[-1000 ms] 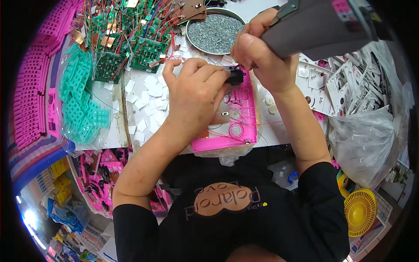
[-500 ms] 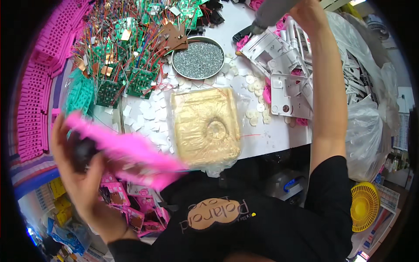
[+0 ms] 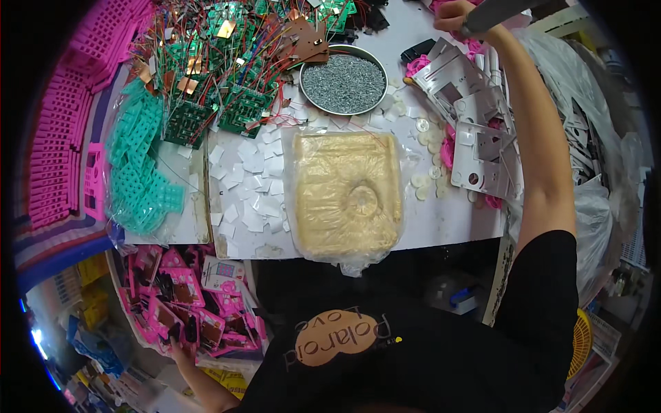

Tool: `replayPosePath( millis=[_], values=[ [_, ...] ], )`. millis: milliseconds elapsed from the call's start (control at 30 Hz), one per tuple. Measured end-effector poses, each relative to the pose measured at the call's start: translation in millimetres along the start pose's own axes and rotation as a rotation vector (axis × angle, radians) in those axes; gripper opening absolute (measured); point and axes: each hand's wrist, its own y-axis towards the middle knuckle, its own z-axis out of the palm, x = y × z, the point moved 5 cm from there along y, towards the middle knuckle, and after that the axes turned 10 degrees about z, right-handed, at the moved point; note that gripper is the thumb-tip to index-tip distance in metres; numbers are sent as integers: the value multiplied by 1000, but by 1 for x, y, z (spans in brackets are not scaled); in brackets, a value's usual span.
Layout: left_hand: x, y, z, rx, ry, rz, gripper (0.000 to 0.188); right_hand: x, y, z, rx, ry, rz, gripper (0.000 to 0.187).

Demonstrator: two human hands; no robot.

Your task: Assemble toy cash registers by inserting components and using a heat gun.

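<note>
Right hand (image 3: pixel 454 16), left hand (image 3: pixel 181 349) — grips unclear; grey tool (image 3: pixel 497 14) points lower-left (long axis diagonal).

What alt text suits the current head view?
A person's left hand touches heaped pink plastic housings at lower left; the right hand is at the upper edge beside a grey tool, its grip unclear. A plastic-wrapped gold pad lies on the white table, near green circuit boards and a metal dish.

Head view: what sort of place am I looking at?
Probably a small electronics assembly workshop: wired circuit boards lie heaped together, a round tin holds small metal bits, and pink casings are piled below.
</note>
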Motion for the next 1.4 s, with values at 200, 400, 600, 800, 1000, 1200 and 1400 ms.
replayPosePath(
  millis=[200,400,600,800,1000,1200,1400],
  values=[
    [-107,-56,81,-145,1532,770,84,53,-70,63,-129,-149,-405,20],
    [-199,-312,224,529,801,1063,50,87,-25,121,-63,-920,-398,23],
    [-154,-515,313,1309,602,1663,28,-3,-27,37,-761,-792,-751,31],
    [-140,-555,349,1383,20,1923,27,-25,-153,29,-625,-233,-114,24],
    [-138,-564,395,1462,178,2035,33,67,-187,93,-978,-147,-125,27],
    [-132,-556,395,1453,277,2104,37,109,-258,128,-129,401,-258,7],
    [-135,-568,400,1550,150,2034,49,157,-261,221,-316,-149,-447,17]
  ],
)
